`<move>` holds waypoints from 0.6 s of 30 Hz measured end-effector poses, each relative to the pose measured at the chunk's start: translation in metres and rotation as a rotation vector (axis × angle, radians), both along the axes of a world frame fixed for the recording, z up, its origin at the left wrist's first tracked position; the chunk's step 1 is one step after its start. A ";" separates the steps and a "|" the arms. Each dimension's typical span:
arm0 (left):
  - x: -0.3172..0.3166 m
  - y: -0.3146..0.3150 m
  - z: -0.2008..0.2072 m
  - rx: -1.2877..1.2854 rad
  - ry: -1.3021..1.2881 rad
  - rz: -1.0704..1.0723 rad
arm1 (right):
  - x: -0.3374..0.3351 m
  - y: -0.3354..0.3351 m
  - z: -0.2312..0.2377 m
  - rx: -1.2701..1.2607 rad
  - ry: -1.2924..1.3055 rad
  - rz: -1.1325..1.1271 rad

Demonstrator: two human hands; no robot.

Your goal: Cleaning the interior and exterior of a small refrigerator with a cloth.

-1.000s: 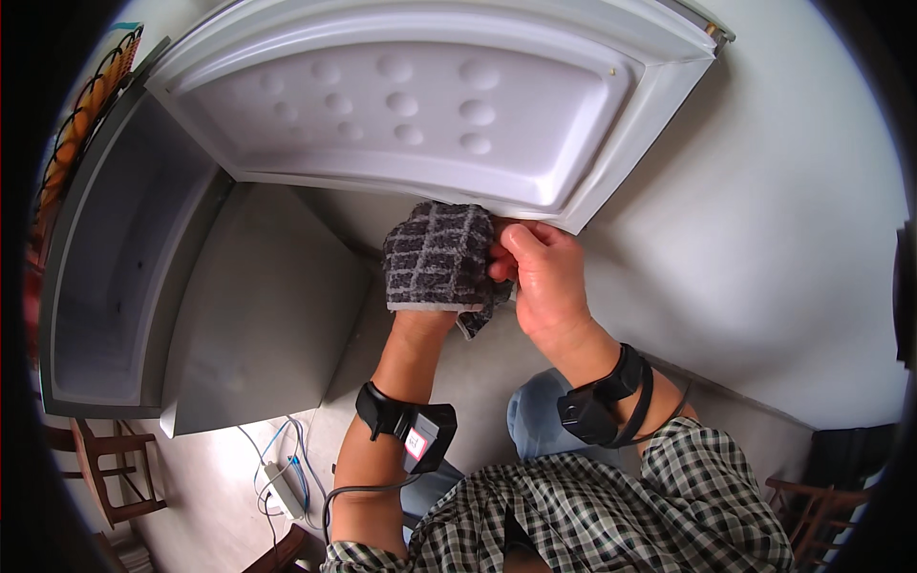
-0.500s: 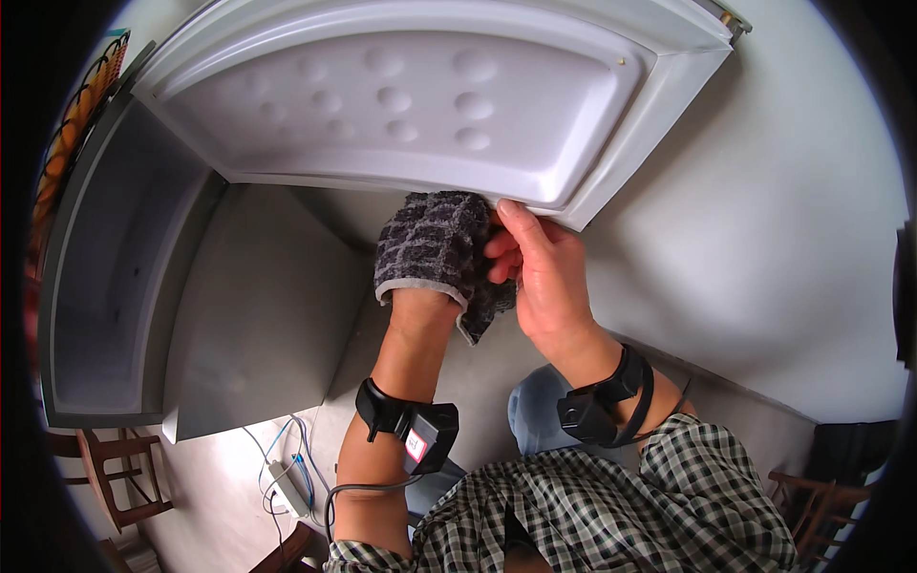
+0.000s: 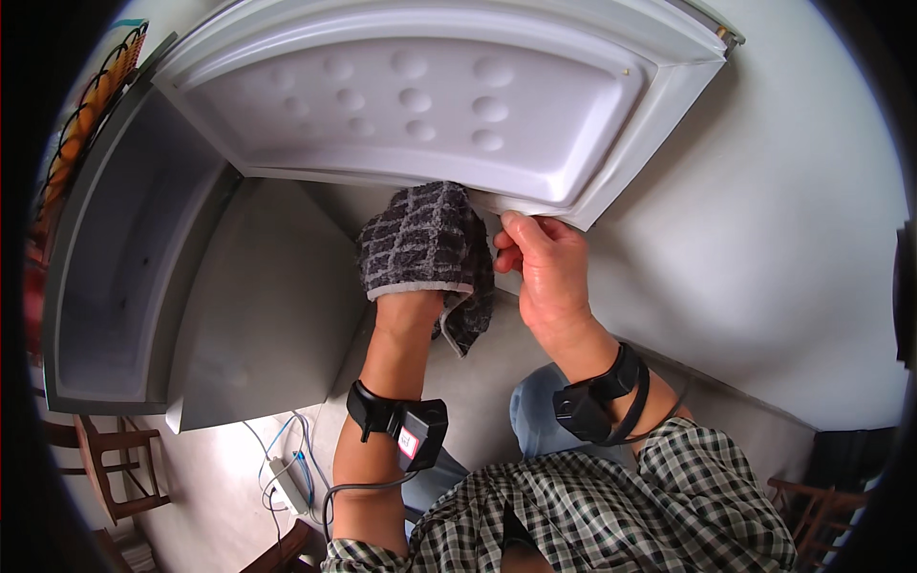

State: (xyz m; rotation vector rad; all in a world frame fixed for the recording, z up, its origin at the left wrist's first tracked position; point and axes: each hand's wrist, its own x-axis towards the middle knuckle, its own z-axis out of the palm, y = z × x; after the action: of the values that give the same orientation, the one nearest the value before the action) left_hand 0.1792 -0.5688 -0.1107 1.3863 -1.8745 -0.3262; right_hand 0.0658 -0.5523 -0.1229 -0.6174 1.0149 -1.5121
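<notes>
An appliance door [image 3: 382, 158] with a white, dimpled inner panel is swung wide across the upper middle. A dark grey checked towel [image 3: 420, 234] with a pale hem is wrapped over my left hand [image 3: 409, 307] at the door's lower edge. The towel hides those fingers; only the wrist shows, and one corner of cloth hangs down beside it. My right hand [image 3: 549, 267] is closed at the same edge, right of the towel. Its thumb and curled fingers pinch the pale door seal [image 3: 516, 207] near the lower right corner.
The grey appliance body [image 3: 258, 306] stands at left with its compartment [image 3: 124, 277] exposed. A white wall [image 3: 755, 220] rises at right. On the floor lie a power strip [image 3: 287, 485] and cables; wooden chairs [image 3: 119, 468] stand at lower left and lower right.
My left hand and the towel have shifted left, away from my right hand. My right hand stays at the seal, slightly lower. The whole view has shifted a little.
</notes>
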 end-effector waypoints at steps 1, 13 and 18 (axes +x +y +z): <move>0.001 0.003 0.010 0.067 -0.427 0.092 | 0.002 0.001 0.001 -0.001 -0.006 0.007; -0.005 0.010 -0.011 -0.103 -0.447 0.117 | 0.000 0.001 0.002 0.029 0.025 0.102; -0.017 0.011 -0.001 -0.149 -0.116 -0.040 | -0.008 -0.001 -0.018 -0.119 0.025 0.068</move>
State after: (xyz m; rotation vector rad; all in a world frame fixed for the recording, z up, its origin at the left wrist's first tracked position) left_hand 0.1619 -0.5576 -0.1113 1.2924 -1.9808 -0.1245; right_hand 0.0582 -0.5535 -0.1408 -0.7494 0.9188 -1.5151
